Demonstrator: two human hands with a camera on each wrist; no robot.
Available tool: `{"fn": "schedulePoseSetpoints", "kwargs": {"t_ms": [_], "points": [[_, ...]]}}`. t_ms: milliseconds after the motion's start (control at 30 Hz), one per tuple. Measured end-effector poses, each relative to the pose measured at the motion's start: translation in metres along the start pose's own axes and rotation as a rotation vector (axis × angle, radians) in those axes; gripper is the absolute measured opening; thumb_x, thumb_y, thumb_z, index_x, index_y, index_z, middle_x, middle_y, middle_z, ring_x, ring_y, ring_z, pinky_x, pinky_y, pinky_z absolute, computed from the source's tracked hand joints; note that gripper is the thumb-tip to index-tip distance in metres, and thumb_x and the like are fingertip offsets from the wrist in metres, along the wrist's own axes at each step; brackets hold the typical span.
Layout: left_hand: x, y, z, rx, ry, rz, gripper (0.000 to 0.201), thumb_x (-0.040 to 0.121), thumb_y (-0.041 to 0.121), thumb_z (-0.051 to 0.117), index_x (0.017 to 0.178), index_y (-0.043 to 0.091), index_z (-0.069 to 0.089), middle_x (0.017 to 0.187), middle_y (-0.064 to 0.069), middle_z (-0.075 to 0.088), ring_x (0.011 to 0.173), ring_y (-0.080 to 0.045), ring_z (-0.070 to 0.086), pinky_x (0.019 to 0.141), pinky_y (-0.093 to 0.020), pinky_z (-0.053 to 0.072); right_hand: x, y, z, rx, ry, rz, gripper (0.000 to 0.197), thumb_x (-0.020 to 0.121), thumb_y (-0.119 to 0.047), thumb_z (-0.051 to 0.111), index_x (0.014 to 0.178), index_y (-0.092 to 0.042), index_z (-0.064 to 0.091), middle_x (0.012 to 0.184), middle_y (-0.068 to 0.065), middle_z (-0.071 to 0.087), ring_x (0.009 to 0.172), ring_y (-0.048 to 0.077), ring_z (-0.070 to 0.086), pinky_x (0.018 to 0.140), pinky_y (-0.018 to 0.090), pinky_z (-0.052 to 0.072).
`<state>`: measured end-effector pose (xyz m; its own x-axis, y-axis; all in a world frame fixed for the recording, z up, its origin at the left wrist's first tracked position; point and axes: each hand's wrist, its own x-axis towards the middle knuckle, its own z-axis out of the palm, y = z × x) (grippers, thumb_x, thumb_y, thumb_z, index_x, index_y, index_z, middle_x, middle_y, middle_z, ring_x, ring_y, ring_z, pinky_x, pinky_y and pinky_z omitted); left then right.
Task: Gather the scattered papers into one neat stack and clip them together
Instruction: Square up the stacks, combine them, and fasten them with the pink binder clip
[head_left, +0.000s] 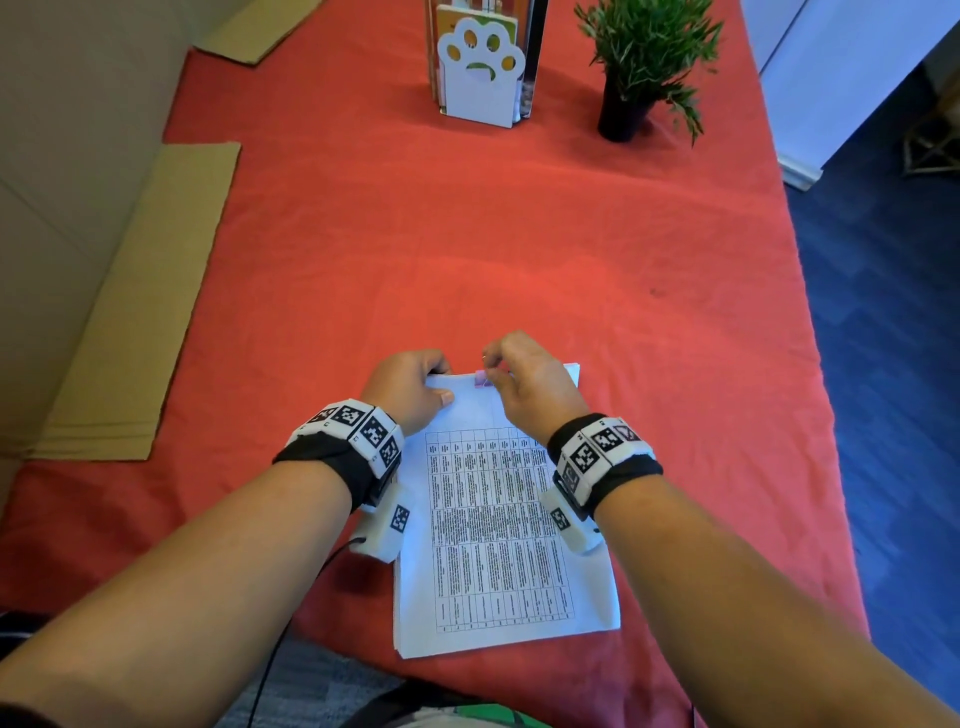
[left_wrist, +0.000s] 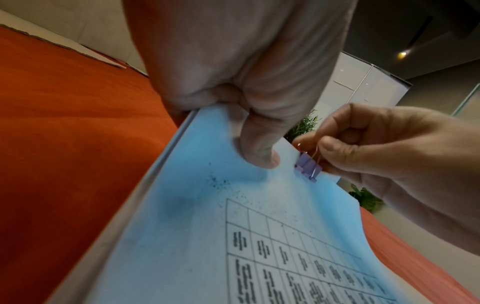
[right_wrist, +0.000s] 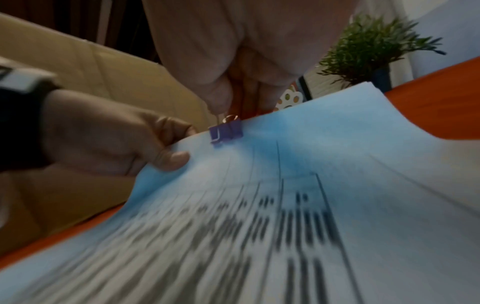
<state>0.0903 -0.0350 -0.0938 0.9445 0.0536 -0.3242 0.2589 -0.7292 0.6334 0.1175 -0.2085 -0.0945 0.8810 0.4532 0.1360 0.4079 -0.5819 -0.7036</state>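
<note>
A stack of printed papers with a table on the top sheet lies on the red tablecloth near the front edge. A small purple binder clip sits on the stack's far edge, also seen as the clip and the clip. My left hand grips the far left corner of the papers, thumb on top. My right hand pinches the clip's wire handles, as the right hand shows. The far edge of the papers is lifted slightly off the cloth.
A white paw-shaped holder with booklets and a small potted plant stand at the far end of the table. Flat cardboard sheets lie along the table's left edge. The table's right edge drops to blue carpet.
</note>
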Motion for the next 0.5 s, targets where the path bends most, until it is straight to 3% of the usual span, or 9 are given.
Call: {"fn": "schedulePoseSetpoints", "kwargs": {"t_ms": [133, 233, 367, 433, 500], "points": [[0.0, 0.0, -0.003, -0.017, 0.011, 0.001, 0.024, 0.077, 0.012, 0.07, 0.069, 0.026, 0.053, 0.065, 0.005, 0.057, 0.065, -0.019, 0.053, 0.063, -0.029, 0.042, -0.027, 0.0, 0.009, -0.241, 0.132, -0.151, 0.008, 0.076, 0.0, 0.063, 0.072, -0.007, 0.062, 0.083, 0.011, 0.056, 0.071, 0.031, 0.052, 0.062, 0.038, 0.043], [-0.003, 0.002, -0.007, -0.012, 0.025, 0.042, 0.024, 0.075, 0.011, 0.069, 0.069, 0.027, 0.052, 0.07, 0.002, 0.058, 0.07, -0.022, 0.054, 0.067, -0.032, 0.045, -0.053, 0.005, 0.019, -0.378, 0.075, -0.166, 0.013, 0.073, -0.001, 0.067, 0.081, -0.011, 0.069, 0.08, 0.006, 0.059, 0.068, 0.03, 0.054, 0.059, 0.039, 0.047], [-0.009, 0.007, -0.01, -0.012, 0.044, 0.08, 0.024, 0.076, 0.01, 0.07, 0.069, 0.026, 0.053, 0.068, 0.002, 0.058, 0.067, -0.019, 0.052, 0.062, -0.028, 0.039, -0.053, -0.003, 0.007, -0.289, 0.137, -0.117, 0.037, 0.077, -0.003, 0.061, 0.112, -0.014, 0.063, 0.104, 0.007, 0.063, 0.085, 0.03, 0.058, 0.075, 0.039, 0.049], [-0.015, 0.012, -0.011, -0.006, 0.066, 0.101, 0.018, 0.077, 0.011, 0.071, 0.075, 0.021, 0.056, 0.07, 0.0, 0.059, 0.066, -0.018, 0.053, 0.061, -0.028, 0.04, -0.046, -0.013, -0.004, -0.318, 0.119, -0.122, 0.043, 0.08, -0.01, 0.058, 0.123, -0.014, 0.056, 0.118, 0.007, 0.061, 0.103, 0.03, 0.057, 0.089, 0.04, 0.044], [-0.023, 0.016, -0.012, -0.018, 0.084, 0.138, 0.016, 0.077, 0.011, 0.071, 0.078, 0.019, 0.058, 0.07, 0.002, 0.059, 0.065, -0.016, 0.053, 0.061, -0.027, 0.04, -0.039, -0.019, -0.013, -0.431, 0.057, -0.124, 0.049, 0.081, -0.019, 0.059, 0.129, -0.016, 0.051, 0.121, 0.005, 0.061, 0.115, 0.029, 0.054, 0.099, 0.04, 0.036]]}}
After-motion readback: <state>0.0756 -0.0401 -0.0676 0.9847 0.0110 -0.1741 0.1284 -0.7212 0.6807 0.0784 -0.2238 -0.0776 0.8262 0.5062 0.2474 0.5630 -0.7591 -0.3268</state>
